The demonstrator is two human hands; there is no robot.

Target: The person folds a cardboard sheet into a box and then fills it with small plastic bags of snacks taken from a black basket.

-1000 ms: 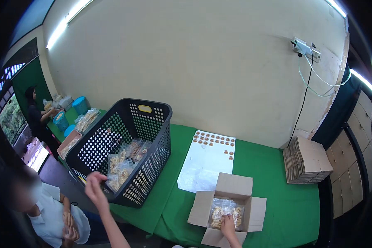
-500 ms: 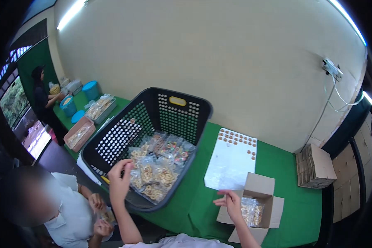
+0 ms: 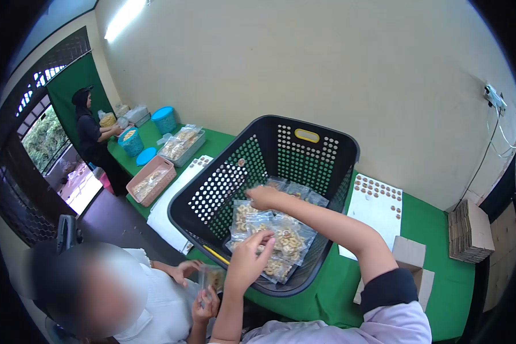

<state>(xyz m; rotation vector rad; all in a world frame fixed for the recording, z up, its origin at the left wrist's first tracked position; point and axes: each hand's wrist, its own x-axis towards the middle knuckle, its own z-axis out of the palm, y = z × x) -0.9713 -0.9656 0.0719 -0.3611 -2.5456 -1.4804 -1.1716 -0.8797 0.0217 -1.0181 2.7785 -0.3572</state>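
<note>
A large black laundry-style basket point(image 3: 180, 221) with perforated walls stands tilted in view on the table. Clear plastic packets of ring-shaped snacks point(image 3: 289, 241) lie piled in it. My left hand point(image 3: 249, 261) is over the near side of the packets, thumb and fingers apart, with nothing visible in them. My right hand point(image 3: 264, 198) reaches across into the basket above the packets at its left. Its fingers are curled downward, and what they hold, if anything, is hidden. An open cardboard box point(image 3: 410, 252) stands to the right, partly behind my right arm.
A seated person point(image 3: 160, 304) at the left holds a small packet point(image 3: 212, 278). Another person point(image 3: 92, 132) stands at the far table end. A pink basket point(image 3: 152, 180), blue tubs point(image 3: 163, 120), a sticker sheet point(image 3: 375, 212) and stacked flat cardboard point(image 3: 470, 232) are around.
My right hand has moved from above the cardboard box leftward into the basket. My left hand has come over the packets. The view has shifted left; the seated person's hands have moved apart around the packet.
</note>
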